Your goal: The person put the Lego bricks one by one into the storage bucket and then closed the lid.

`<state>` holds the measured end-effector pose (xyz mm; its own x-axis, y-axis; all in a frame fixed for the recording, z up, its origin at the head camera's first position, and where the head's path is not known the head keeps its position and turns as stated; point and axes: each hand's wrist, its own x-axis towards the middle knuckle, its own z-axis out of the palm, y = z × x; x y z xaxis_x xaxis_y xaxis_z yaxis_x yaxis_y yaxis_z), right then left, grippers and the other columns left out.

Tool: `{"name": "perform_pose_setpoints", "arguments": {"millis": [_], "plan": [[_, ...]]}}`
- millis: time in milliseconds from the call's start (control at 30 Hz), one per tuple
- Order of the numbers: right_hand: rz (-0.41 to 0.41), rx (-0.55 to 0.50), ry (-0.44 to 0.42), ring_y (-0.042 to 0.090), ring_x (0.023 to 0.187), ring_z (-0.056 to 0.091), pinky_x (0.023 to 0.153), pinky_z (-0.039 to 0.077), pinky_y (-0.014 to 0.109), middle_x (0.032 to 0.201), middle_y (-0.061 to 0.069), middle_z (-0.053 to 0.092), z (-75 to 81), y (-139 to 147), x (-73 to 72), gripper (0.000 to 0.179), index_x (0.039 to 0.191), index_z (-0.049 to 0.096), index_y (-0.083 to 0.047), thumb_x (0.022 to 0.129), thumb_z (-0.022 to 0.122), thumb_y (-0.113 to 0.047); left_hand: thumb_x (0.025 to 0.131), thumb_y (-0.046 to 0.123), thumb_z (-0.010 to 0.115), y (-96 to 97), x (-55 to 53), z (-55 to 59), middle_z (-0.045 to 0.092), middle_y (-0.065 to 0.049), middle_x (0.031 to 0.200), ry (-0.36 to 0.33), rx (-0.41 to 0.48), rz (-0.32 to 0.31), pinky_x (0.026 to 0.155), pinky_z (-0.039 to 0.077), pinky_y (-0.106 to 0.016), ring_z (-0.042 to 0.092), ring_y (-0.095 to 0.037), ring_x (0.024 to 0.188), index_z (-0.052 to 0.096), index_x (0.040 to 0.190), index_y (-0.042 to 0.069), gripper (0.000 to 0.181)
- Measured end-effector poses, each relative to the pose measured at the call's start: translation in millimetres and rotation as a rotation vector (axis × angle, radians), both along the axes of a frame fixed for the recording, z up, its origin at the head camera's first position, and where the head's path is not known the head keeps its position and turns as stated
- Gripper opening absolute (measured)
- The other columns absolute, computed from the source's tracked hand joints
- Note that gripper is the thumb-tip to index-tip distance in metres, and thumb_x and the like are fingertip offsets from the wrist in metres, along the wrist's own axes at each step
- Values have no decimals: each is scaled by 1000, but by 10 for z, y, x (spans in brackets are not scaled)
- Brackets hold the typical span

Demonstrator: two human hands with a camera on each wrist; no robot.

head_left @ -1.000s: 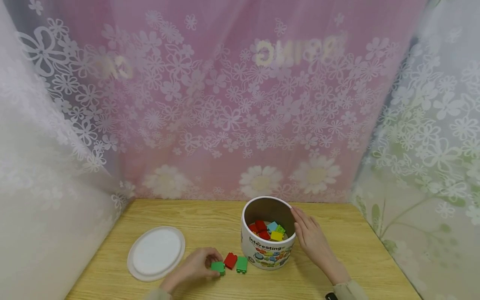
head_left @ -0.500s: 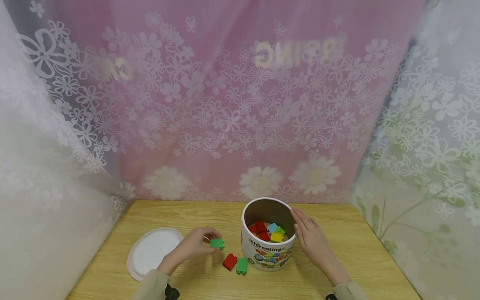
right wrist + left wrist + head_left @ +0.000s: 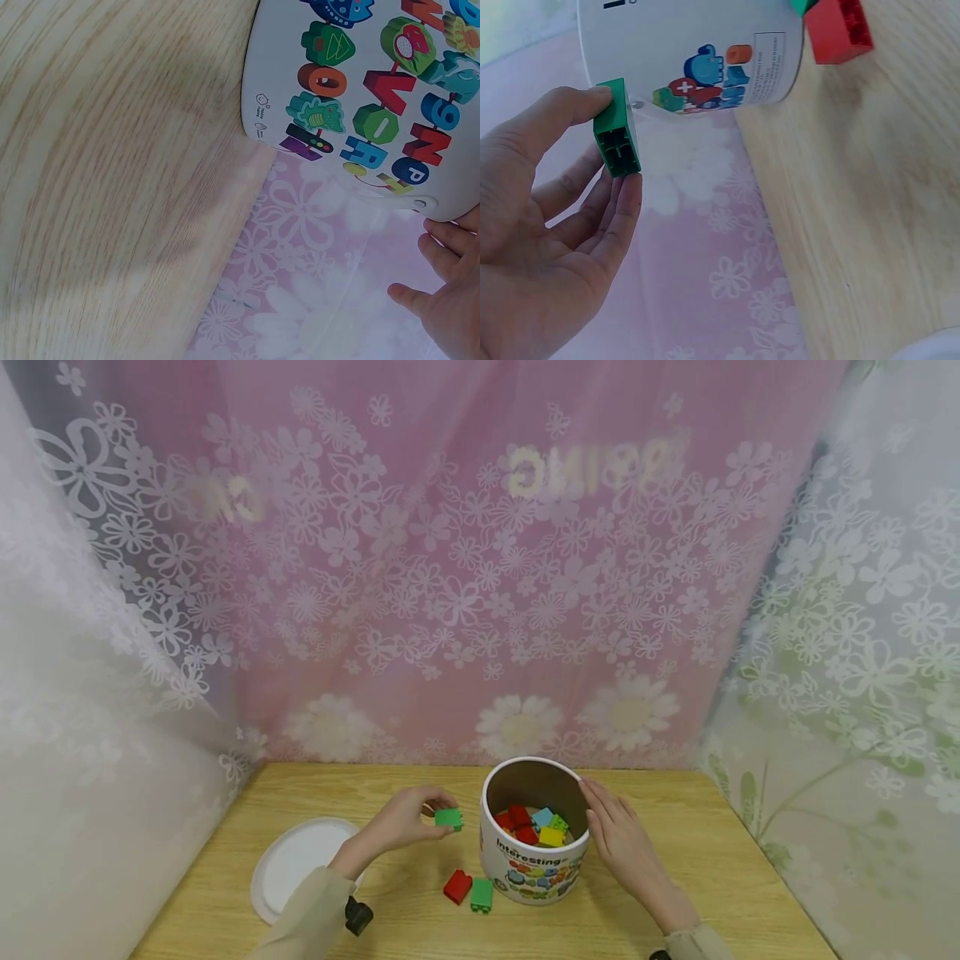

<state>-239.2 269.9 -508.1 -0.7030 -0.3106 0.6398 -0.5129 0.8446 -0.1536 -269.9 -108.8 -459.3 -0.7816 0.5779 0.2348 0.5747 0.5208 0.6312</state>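
Note:
Between thumb and fingers, my left hand (image 3: 406,818) pinches a green toy brick (image 3: 448,818), raised above the table just left of a white printed bucket (image 3: 530,870). The left wrist view shows the hollow underside of that green brick (image 3: 618,129). My right hand (image 3: 628,843) rests with straight fingers against the bucket's right rim; in the right wrist view the fingers touch its upper side. Inside the bucket lie several bricks, among them a yellow brick (image 3: 552,837) and a light blue brick (image 3: 542,817). In front of it a red brick (image 3: 457,887) and a second green brick (image 3: 482,895) lie side by side.
A round white lid (image 3: 279,868) lies on the wooden table (image 3: 405,927) at the left, partly behind my left forearm. Floral curtains (image 3: 450,610) enclose the table at the back and both sides. A small white handle (image 3: 656,111) hangs on the bucket.
My left hand has lifted the green brick off the table, away from the other two, and moved it up and towards the bucket's left side. My right hand stays at the rim.

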Motion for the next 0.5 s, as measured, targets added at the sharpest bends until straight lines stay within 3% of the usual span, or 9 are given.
{"name": "perform_pose_setpoints", "arguments": {"millis": [500], "plan": [[-8, -1, -10, 38, 134, 50, 106, 37, 66, 148, 19, 52, 28, -22, 36, 49, 147, 50, 2, 100, 57, -5, 90, 18, 79, 276, -145, 262, 71, -3, 110, 26, 28, -19, 90, 58, -43, 66, -20, 100, 71, 117, 9, 29]]}}
